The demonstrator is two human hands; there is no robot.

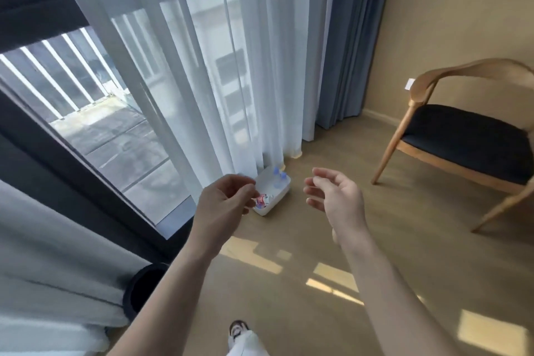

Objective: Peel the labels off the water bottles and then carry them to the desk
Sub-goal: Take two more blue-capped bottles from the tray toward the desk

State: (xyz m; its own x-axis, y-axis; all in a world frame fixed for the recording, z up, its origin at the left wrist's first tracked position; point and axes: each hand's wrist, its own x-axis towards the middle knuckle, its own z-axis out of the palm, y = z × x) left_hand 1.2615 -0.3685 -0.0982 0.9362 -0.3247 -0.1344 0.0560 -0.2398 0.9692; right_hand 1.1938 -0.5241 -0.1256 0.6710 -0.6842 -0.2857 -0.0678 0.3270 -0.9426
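Note:
A white tray lies on the floor at the foot of the sheer curtain. Two clear water bottles with blue caps stand at its far end. Crumpled red and white labels lie at its near end. My left hand hovers in front of the tray's near left corner, fingers curled loosely with nothing visible in them. My right hand hangs to the right of the tray, fingers apart and empty. Both hands are well above the floor.
A wooden armchair with a dark seat stands at the right by the beige wall. Sheer white curtains and a blue drape cover the window. A black round bin sits low left. My shoe shows at the bottom.

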